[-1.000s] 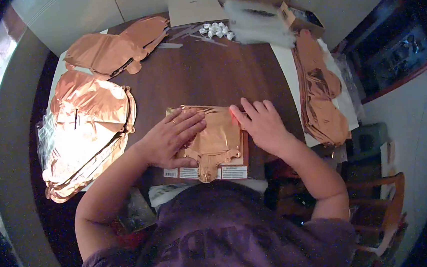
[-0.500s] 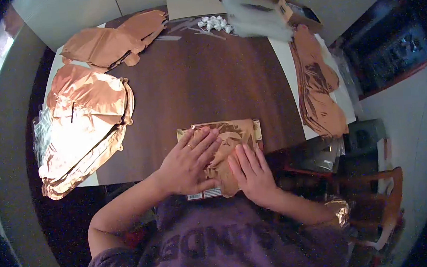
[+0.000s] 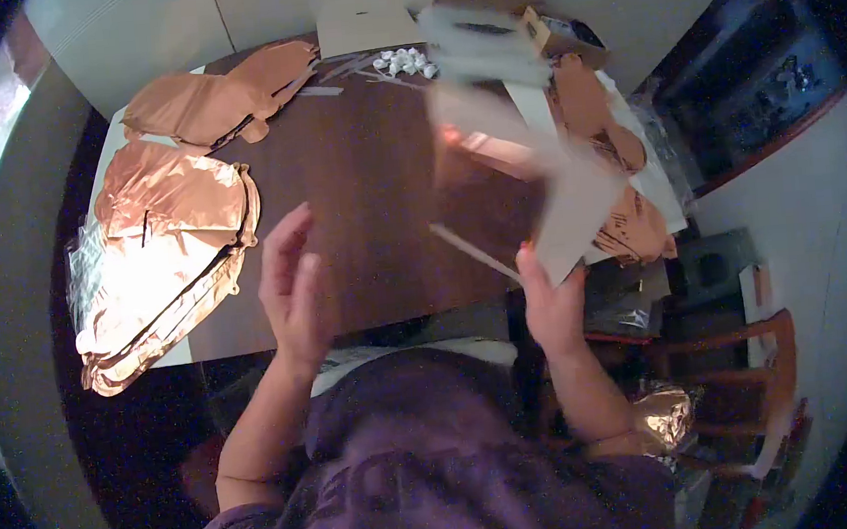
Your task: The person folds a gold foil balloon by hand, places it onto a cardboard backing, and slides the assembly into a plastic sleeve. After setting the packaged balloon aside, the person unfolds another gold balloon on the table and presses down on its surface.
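My right hand (image 3: 556,304) grips a pale flat card (image 3: 583,207) by its lower edge, thumb on its near side. The card is tilted up above the right part of the table and smeared by motion. A blurred, shiny pinkish patch (image 3: 499,149) shows beside its upper left, and a thin pale strip (image 3: 477,250) slants down toward the hand. My left hand (image 3: 294,285) is raised over the table's near left part, holding nothing, its fingers slightly curled and apart from the thumb. To its left lies a stack of flat copper-coloured foil balloons (image 3: 176,214).
More flat foil balloons lie at the back left (image 3: 197,103) and right side (image 3: 585,103) of the brown table (image 3: 366,169). Small white pieces (image 3: 405,63) and pale strips sit at the back, near clear plastic (image 3: 481,46) and an open box (image 3: 565,35). A wooden chair (image 3: 777,336) stands at right.
My hands have parted from the packet and foil at the table's near edge. The right hand has lifted a pale card up and rightward; the left has moved left, empty.
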